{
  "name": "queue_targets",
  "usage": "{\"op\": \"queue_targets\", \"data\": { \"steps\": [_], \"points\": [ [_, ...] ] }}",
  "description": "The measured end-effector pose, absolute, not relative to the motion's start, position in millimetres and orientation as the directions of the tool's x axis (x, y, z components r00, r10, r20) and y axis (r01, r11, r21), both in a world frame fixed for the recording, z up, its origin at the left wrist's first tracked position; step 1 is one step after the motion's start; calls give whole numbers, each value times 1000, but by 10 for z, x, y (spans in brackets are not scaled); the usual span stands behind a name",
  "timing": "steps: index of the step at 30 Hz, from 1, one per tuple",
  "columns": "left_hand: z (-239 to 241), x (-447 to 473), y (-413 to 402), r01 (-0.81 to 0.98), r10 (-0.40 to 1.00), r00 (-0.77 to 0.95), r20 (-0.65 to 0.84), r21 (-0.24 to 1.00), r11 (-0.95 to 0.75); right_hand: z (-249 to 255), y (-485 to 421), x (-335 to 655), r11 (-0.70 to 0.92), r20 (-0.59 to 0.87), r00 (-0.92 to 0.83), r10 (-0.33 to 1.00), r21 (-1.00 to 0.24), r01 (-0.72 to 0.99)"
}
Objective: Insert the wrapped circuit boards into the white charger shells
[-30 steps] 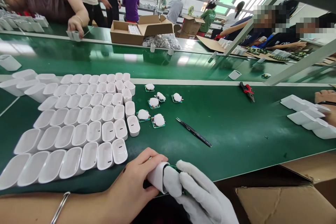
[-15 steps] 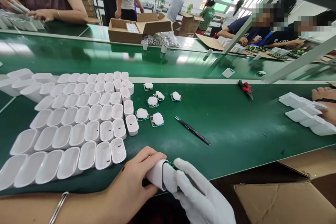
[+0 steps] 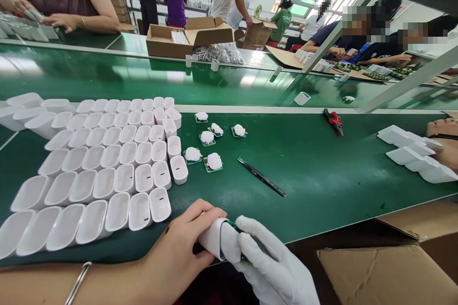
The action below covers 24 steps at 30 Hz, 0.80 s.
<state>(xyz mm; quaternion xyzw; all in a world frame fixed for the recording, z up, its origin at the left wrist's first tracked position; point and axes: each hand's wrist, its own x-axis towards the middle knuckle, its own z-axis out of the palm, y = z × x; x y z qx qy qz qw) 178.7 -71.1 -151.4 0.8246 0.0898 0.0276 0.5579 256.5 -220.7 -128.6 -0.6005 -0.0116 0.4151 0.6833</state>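
My left hand (image 3: 189, 238), bare with a bangle at the wrist, is closed around a white plastic housing (image 3: 212, 239). Its open end faces my right hand (image 3: 268, 262), which wears a white glove. Those gloved fingers are closed on a green circuit board (image 3: 233, 224) at the mouth of the housing; most of the board is hidden by the glove. Beyond my hands lie several small circuit boards topped with white blobs (image 3: 214, 162). Black tweezers (image 3: 262, 177) rest on the green table to the right of them.
Rows of open white housings (image 3: 118, 178) cover the table's left side. Red-handled pliers (image 3: 333, 122) lie at the far right, near more white housings (image 3: 411, 150) and another person's arm. A conveyor belt (image 3: 118, 76) runs behind. Cardboard (image 3: 386, 271) stands below the table edge.
My hands keep nearly the same pose around the housing and board. On the belt, the small white parts have shifted left. In the background, a person in a light shirt has moved right.
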Motion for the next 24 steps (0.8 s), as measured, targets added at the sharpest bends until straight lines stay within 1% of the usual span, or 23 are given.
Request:
{"op": "queue_targets", "data": {
  "steps": [2,4,6,8,9,10,12,14,16,19,21,24],
  "points": [
    [-1505,1790,-708,120,178,982,-58,923,-365,-1274,-2182,2600,-132,-431,666,609,-883,-450],
    [-1489,1794,-707,121,178,982,-59,925,-360,-1304,-2197,2617,-191,-378,709,596,-924,-332],
    [-1469,1804,-706,119,181,982,-60,933,-340,-1366,-2249,2605,-216,-256,780,571,-964,-157],
    [-1447,1814,-705,117,175,982,-65,945,-306,-1422,-2310,2570,-201,-98,803,588,-979,28],
    [-1436,1816,-704,115,170,983,-66,948,-296,-1435,-2333,2546,-179,-26,809,588,-979,99],
    [-1424,1816,-703,107,162,985,-60,948,-299,-1436,-2343,2519,-156,15,821,570,-980,126],
    [-1397,1810,-698,86,144,989,-39,937,-340,-1403,-2324,2464,-123,-23,864,503,-991,45],
    [-1368,1802,-691,60,112,994,-18,921,-385,-1348,-2259,2420,-128,-139,880,454,-988,-91],
    [-1339,1798,-683,37,79,997,-6,919,-392,-1301,-2175,2398,-143,-271,840,471,-962,-231],
    [-1306,1792,-677,16,67,998,10,925,-380,-1278,-2074,2406,-87,-394,756,523,-907,-413],
    [-1296,1780,-680,-3,64,997,30,925,-381,-1285,-2042,2421,-64,-426,727,539,-881,-469],
    [-1306,1747,-687,-41,43,997,62,922,-386,-1295,-2041,2451,-105,-424,738,525,-893,-438]
  ]
}}
